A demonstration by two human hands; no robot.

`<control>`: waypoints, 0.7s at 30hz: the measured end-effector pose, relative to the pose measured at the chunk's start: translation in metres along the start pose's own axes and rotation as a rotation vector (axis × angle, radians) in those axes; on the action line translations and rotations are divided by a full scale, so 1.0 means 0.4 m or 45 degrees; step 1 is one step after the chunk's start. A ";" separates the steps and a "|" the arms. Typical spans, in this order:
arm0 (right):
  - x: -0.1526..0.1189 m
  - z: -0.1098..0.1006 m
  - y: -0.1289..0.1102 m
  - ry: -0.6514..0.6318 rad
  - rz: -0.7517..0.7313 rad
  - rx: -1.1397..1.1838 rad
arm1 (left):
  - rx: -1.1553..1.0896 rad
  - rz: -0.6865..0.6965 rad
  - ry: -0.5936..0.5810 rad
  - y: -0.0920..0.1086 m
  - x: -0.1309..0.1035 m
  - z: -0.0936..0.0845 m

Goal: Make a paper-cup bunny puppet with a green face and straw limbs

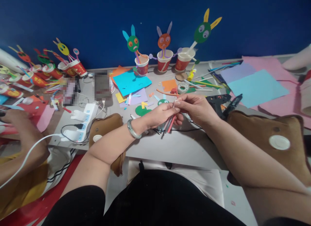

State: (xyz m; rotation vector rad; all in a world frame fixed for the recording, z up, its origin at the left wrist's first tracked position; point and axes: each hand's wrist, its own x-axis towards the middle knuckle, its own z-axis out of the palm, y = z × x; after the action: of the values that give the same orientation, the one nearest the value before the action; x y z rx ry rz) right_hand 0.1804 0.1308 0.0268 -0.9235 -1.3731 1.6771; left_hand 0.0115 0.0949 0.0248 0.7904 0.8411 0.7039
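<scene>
My left hand (pixel 161 114), with a jade-coloured bangle on its wrist, is closed around several thin red and grey sticks (pixel 170 124), which look like pipe cleaners. Their lower ends point down toward the table. The fingers of my right hand (pixel 194 106) pinch together at the upper end of the bundle, touching my left fingertips. What exactly the right fingers grip is hidden. Just behind my hands lie a small green paper face (pixel 163 102) with pale blue ears, a red cap (pixel 173 90) and a roll of tape (pixel 183 88).
Three red paper cups (pixel 163 62) with paper-faced figures stand by the blue wall. A black glue gun (pixel 218 104) lies right of my hands, near coloured paper sheets (pixel 259 86). A power strip (pixel 87 120) with cables sits left. Another person's arm (pixel 24 138) is at far left.
</scene>
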 end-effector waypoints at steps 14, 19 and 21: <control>0.037 -0.100 -0.004 0.373 -0.428 -0.594 | 0.023 0.135 0.079 0.029 0.009 -0.014; 0.114 -0.216 0.013 0.389 -0.333 -1.604 | -0.013 0.193 0.274 0.048 0.023 -0.039; 0.143 -0.221 0.035 0.322 -0.279 -1.758 | -0.033 0.201 0.298 0.051 0.023 -0.042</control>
State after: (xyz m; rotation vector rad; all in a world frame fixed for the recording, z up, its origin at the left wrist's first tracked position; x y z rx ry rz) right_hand 0.2317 0.2184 -0.0046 -1.5160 -2.2970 0.2154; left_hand -0.0028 0.1181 0.0310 0.7661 0.9853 0.9589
